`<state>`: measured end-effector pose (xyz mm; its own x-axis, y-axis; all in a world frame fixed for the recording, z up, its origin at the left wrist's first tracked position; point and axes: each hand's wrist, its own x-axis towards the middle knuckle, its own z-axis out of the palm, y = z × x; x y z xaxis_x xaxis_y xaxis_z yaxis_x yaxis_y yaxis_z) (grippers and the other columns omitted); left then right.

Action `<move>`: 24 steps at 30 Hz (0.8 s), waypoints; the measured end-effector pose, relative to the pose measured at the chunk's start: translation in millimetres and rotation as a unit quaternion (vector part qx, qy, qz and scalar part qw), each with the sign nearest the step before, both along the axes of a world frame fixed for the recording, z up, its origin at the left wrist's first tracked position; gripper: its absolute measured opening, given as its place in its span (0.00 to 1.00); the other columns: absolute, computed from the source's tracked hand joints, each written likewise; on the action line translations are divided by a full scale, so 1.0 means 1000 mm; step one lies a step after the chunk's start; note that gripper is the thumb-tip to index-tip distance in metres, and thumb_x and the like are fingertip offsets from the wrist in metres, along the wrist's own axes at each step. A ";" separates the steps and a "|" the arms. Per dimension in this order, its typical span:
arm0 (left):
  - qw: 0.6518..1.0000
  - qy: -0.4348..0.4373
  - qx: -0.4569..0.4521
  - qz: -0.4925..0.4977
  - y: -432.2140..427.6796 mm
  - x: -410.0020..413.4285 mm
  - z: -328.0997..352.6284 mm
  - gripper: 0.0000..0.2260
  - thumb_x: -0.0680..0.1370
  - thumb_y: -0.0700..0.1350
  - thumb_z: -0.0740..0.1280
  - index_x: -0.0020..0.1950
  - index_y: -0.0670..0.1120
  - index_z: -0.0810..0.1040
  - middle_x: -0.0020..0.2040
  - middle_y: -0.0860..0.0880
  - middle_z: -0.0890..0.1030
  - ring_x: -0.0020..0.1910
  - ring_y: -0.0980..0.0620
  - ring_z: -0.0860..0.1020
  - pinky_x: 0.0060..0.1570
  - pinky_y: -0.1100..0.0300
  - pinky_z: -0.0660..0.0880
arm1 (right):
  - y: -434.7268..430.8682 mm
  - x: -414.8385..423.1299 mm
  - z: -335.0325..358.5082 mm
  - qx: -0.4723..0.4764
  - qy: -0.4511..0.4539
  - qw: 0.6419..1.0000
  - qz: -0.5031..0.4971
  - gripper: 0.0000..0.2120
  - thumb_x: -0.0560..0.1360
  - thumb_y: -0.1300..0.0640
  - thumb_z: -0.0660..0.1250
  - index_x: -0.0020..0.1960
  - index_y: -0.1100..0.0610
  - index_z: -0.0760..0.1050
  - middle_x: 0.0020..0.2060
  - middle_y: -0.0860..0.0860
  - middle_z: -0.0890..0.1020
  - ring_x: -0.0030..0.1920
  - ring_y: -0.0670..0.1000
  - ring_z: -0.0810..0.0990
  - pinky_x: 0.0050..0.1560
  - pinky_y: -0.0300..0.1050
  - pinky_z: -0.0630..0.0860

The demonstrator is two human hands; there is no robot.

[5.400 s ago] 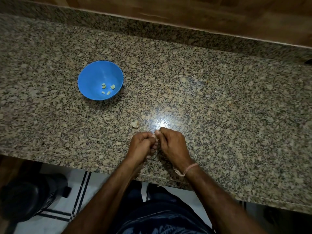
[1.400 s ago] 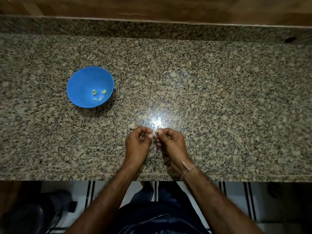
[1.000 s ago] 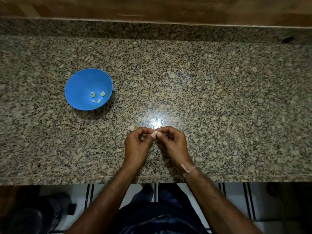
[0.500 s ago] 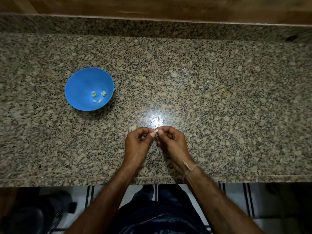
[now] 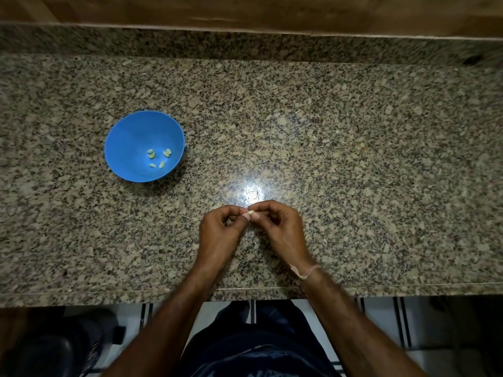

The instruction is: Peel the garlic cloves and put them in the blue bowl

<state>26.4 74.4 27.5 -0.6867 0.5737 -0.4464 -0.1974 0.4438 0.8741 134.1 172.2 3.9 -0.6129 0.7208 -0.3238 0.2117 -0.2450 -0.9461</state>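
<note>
Left hand (image 5: 217, 232) and right hand (image 5: 277, 229) are brought together over the near part of the tabletop (image 5: 367, 159), fingertips meeting. One garlic clove (image 5: 251, 212) is pinched between them, pale and only partly exposed, gripped by thumb and forefinger on each side. The remaining fingers of both hands are curled inward. Whether skin remains on the clove cannot be told. A thin pinkish thread (image 5: 306, 271) is worn round the right wrist. A small pale scrap (image 5: 217, 205) is noted on the stone just beyond the left knuckles, mostly hidden by them, and its nature cannot be made out. A bright glare patch (image 5: 253, 193) is seen on the polished granite just beyond the hands. The blue bowl (image 5: 128, 142) is set upright on the tabletop, well apart from the hands, to the left and farther back. Six or so small yellowish peeled cloves (image 5: 159, 158) are gathered in its bottom, toward the right side. A raised granite strip is seen along the far edge, with a brown wooden surface (image 5: 245, 9) behind it. Below the near edge, white floor tiles with dark stripes (image 5: 381, 317) and dark clothing are visible.
</note>
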 end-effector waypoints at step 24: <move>0.982 0.176 0.001 -0.071 0.018 0.006 -0.008 0.08 0.81 0.47 0.71 0.59 0.58 0.83 0.56 0.61 0.82 0.58 0.58 0.79 0.54 0.56 0.78 | 0.017 0.010 0.007 -0.326 0.063 0.941 -0.073 0.07 0.77 0.61 0.73 0.54 0.61 0.82 0.45 0.56 0.85 0.41 0.49 0.82 0.48 0.42 0.82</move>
